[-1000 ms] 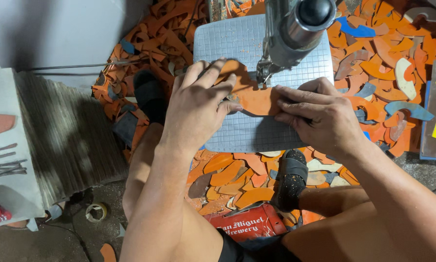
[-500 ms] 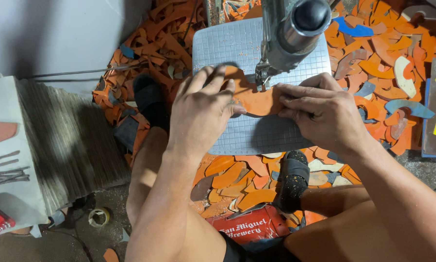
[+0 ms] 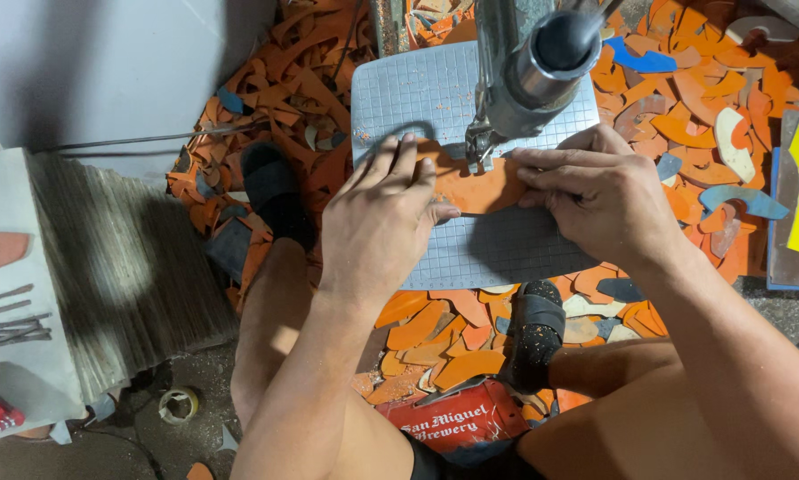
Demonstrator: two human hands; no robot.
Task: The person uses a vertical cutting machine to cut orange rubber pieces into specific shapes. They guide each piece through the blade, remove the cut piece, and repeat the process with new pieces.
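We have both hands flat on an orange sheet piece [image 3: 475, 187] that lies on the gridded grey saw table [image 3: 435, 89], right under the blade and metal head of the cutting machine [image 3: 528, 80]. Our left hand [image 3: 386, 213] presses down on the piece's near left end, fingers spread and lying flat, not curled around anything. Our right hand [image 3: 608, 191] rests on its right end, fingers stretched toward the blade with the tips together on top of the sheet. Neither hand clamps the piece; both pin it against the table from above.

The piece looks thin and light, most likely a rubbery or foam-like sheet, judging by the curved offcuts [image 3: 435, 333] heaped on the floor below our wrists and to the far side of our right hand. We judge it flexible rather than stiff, so it would buckle or chatter if held only by one edge. Flat pressure on either side of the blade suits it best, with fingertips kept off the cut line. The surface seems matte, so it should not slide under the palms.

Beyond our left hand, a black sandal [image 3: 275, 191] sits among the scraps; another sandalled foot [image 3: 533, 333] lies just below the table edge. A stack of grey boards [image 3: 124, 267] stands well off to the left.
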